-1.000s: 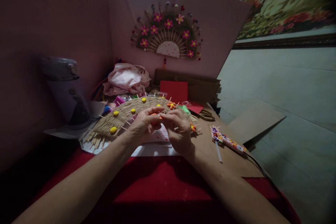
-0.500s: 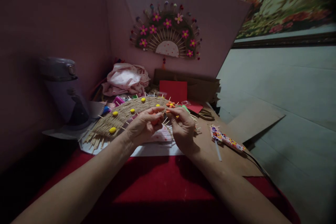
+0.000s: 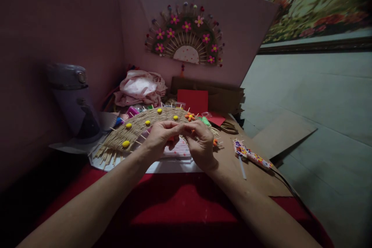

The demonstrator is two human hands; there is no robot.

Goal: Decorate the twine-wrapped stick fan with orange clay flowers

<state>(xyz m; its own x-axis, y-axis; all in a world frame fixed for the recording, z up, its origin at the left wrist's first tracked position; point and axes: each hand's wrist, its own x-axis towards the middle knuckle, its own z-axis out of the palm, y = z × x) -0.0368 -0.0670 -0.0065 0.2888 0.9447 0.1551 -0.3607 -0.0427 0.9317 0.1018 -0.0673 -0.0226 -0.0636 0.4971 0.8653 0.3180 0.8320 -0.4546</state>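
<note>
Right hand [image 3: 200, 144] lowered — meeting left hand [image 3: 158, 139] over fan [image 3: 135, 124].

Arched straw fan [image 3: 136, 128], yellow-dotted, lies flat with sticks radiating outward.

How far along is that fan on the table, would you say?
Maybe halfway. Done: the fan's twine band is wound over its sticks, yellow dots sit on it, and an orange flower looks complete. In hand: the left hand and right hand pinch their fingertips together above it; what they hold is hidden. Left, probably: the dots lack petals, unlike the wall fan, which has flowers all around.
</note>
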